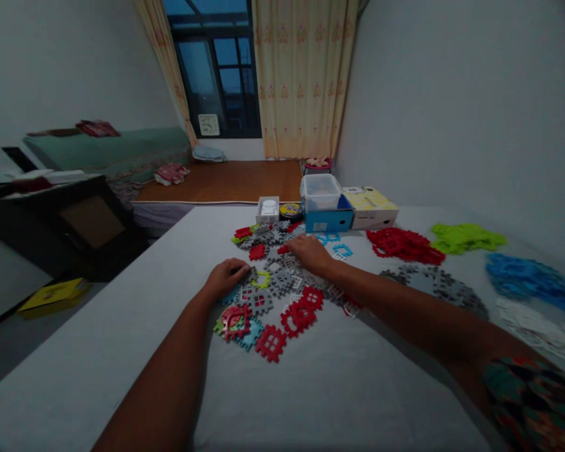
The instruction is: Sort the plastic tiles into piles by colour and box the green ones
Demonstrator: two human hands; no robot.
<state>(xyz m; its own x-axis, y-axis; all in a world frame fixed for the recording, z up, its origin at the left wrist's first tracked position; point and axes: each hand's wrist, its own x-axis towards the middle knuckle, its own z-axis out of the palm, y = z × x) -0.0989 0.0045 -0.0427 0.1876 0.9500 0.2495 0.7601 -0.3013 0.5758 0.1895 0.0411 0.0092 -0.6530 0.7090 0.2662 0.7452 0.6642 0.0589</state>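
A mixed heap of flat, toothed plastic building pieces lies mid-table, mostly grey [281, 282] with red, white, blue and green ones. At its left edge is my left hand [227, 278], fingers curled together beside grey pieces; what they hold, if anything, is hidden. My right hand [307, 252] reaches over the far part of the heap, its fingers closed at a small red building piece [284, 249]. Nearer to me lie red window-shaped pieces [271, 343] and a red frame piece [235, 322] on top of green and blue ones.
Sorted piles stand to the right: red [405, 245], lime green [466, 238], grey [428, 282], blue [532, 281] and white [541, 326]. Behind the heap are a blue box [327, 220] with a clear tub [320, 191], a yellow box [371, 207] and a round black tin [290, 212].
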